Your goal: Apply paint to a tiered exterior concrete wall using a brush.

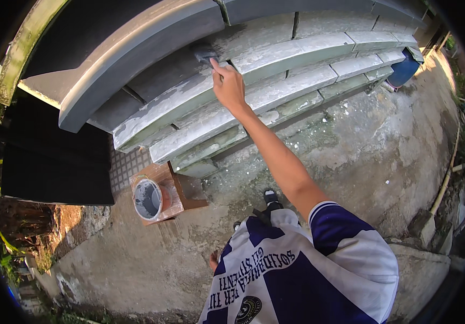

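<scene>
While right hand (228,85) grips brush (205,52) | wall (275,54) grey | concrete yard (373,151)

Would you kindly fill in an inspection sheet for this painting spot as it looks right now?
Surface: ribbed wall in stepped bands, upper left dark grey, the rest patchy pale.
Job's things: brush against the wall; paint bucket with grey paint on a brown stool.
Clutter: blue barrel at the wall's far end; pole lying on the ground at right.
Hands: right hand raised, gripping the brush; left hand mostly hidden behind the shirt, state unclear.
Cables: nothing seen.
Surroundings: stained concrete ground; plants at the left edge.
</scene>
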Motion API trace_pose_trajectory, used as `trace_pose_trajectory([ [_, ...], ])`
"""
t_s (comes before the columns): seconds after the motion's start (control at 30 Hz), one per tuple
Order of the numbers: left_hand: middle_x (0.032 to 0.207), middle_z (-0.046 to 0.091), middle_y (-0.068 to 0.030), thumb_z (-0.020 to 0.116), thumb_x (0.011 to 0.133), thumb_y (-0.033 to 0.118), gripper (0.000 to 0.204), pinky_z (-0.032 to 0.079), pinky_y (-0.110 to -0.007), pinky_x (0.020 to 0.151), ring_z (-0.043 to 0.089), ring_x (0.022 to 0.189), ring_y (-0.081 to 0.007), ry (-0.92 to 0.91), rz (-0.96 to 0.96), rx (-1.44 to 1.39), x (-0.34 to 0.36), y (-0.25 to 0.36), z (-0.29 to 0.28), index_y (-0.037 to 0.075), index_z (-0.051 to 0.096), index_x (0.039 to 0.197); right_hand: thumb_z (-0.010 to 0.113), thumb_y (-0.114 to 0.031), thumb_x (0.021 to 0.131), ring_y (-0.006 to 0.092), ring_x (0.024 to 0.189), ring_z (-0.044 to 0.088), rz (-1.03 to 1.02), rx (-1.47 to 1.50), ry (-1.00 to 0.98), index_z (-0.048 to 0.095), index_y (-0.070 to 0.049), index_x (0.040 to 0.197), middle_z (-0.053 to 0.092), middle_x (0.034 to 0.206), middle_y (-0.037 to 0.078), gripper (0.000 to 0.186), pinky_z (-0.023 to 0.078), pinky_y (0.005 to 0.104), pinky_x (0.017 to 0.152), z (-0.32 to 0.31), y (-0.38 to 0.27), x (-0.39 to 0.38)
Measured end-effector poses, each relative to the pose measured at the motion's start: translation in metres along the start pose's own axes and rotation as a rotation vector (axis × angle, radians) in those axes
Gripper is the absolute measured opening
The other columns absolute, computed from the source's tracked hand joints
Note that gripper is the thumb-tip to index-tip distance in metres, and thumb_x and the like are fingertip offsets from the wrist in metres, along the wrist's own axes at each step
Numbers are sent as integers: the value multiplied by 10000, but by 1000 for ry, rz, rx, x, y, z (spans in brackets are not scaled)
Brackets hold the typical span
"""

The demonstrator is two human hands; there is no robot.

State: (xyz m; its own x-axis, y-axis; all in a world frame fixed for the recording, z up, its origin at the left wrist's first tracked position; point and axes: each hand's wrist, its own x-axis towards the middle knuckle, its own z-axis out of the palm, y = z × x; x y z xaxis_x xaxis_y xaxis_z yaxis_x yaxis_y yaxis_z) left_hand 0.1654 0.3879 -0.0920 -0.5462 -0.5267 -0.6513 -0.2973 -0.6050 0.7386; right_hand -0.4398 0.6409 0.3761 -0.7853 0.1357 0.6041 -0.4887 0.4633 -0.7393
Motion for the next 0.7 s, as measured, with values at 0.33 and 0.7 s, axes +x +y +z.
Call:
trace_pose_trajectory([
  [0.33,1392,463,-147,436,957,330,562,439,-465,987,522,1185,-372,258,-151,-145,-25,28,18,23,326,1414,566,-98,875,316,691,560,-59,41,301,630,-65,1200,550,761,159,333,446,420,649,-14,43,40],
  [0.7,1380,480,-141,446,951,330,573,446,-430,992,539,1174,-351,238,-186,-85,-47,57,49,38,316,1427,554,-121,919,131,628,486,128,196,475,548,-99,1312,574,776,68,394,423,296,590,-65,106,58],
])
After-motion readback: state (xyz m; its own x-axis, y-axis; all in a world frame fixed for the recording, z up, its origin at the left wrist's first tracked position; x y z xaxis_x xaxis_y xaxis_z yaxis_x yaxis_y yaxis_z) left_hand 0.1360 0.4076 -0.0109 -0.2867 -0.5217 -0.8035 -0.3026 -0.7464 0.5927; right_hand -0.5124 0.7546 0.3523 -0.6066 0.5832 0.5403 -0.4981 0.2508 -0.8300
